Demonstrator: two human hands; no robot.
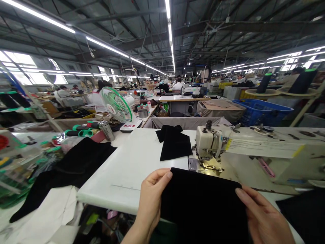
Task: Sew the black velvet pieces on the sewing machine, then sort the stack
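A black fabric piece (203,206) hangs between my two hands, just in front of the sewing machine (209,142). My left hand (152,193) pinches its upper left corner between thumb and fingers. At the upper right corner, my right hand (264,213) grips the edge with the thumb on top. The top edge of the cloth runs nearly straight and slopes a little down to the right. Beyond it, on the white sewing table (122,173), lie smaller black fabric pieces (176,144), overlapping, left of the machine's needle area.
To the left, more black cloth (73,162) drapes over a side surface near white sheets (50,217). A green-rimmed fan (118,105), a metal flask (106,130) and thread spools (78,132) stand behind. A blue basket (261,112) is beyond the machine; people sit farther back.
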